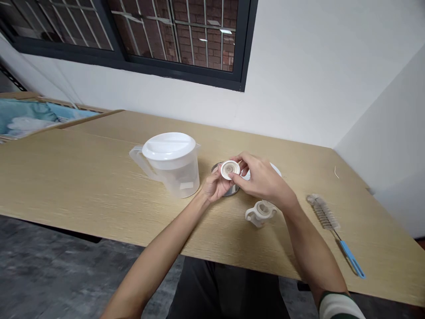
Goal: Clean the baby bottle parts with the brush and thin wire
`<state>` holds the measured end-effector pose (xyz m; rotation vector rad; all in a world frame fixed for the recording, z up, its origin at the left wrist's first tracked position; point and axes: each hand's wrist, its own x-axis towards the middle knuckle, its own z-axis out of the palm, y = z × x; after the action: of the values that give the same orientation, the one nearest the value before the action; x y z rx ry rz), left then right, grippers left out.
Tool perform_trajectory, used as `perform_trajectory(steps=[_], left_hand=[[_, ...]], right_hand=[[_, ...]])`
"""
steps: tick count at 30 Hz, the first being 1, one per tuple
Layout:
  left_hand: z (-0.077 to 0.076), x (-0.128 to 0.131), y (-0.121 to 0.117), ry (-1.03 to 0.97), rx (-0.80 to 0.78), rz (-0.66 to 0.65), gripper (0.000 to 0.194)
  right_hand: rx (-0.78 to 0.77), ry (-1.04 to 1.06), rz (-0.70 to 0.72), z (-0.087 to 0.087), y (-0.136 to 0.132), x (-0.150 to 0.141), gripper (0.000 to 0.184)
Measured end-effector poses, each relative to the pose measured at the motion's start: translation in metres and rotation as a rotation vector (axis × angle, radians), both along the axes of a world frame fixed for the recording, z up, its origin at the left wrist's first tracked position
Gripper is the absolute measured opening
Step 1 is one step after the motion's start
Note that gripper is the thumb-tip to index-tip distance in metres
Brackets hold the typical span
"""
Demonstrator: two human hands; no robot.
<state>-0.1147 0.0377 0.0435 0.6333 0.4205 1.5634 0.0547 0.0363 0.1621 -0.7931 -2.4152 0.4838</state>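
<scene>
A small round white cap [229,169] with a beige, ringed inside faces up toward me. My left hand [215,185] holds it from the left and below, fingers closed around its edge. On its right side my right hand [260,177] pinches the rim, with the thumb at the front edge. Behind and under the hands stands a shiny metal container [233,191], mostly covered by them. Nearer to me, below my right hand, a small whitish bottle with handles [261,212] stands with its round mouth uncovered.
A clear plastic pitcher [175,175] with a white lid stands to the left. A bottle brush [327,217] with a blue handle lies at the right. Partly behind my right hand is a white round item [276,169]. A box with blue lining [43,116] sits far left.
</scene>
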Motion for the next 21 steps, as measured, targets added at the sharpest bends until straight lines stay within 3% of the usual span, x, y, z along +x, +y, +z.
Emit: perform_trajectory(steps=[6, 16, 21], left_hand=[[0.0016, 0.0023, -0.0019, 0.0, 0.033, -0.008, 0.055], [0.0025, 0.0049, -0.004, 0.005, 0.042, -0.025, 0.048], [0.0038, 0.0069, -0.0049, 0.004, 0.052, -0.026, 0.053]], right_hand=[[0.052, -0.029, -0.021, -0.002, -0.0028, -0.0013, 0.013], [-0.049, 0.003, -0.012, 0.0044, -0.0011, 0.0005, 0.017], [0.002, -0.009, -0.071, 0.0013, -0.0004, -0.0025, 0.017]])
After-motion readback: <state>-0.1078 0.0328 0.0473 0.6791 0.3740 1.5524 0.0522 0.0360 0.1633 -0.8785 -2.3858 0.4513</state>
